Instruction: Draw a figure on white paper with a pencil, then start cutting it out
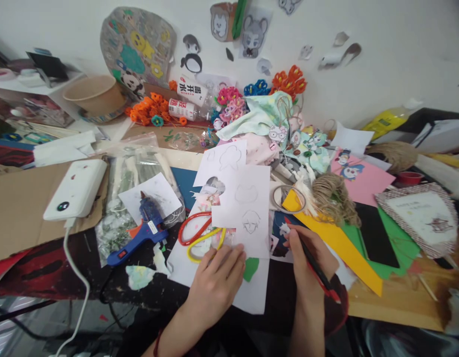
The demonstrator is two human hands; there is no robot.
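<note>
My left hand [220, 272] lies on the lower edge of a white sheet [229, 213], its fingers resting flat. Pencil sketches, including a face and a cat-like head outline, show on that sheet. Scissors [194, 228] with one red and one yellow handle loop stick out from under the sheet, beside my left fingers. My right hand [311, 253] is closed around a black pen [313, 265] with a red end, just right of the sheet. The pen's tip is hard to make out. A dark printed picture [279, 250] lies beneath my right fingertips.
A blue glue gun [142, 238] lies on paper at left, near a white power bank [77, 191] with a cable. A roll of tape [288, 199], twine [333, 198], a yellow strip [348, 253] and a black phone [376, 233] lie right. Craft flowers [151, 109] fill the back.
</note>
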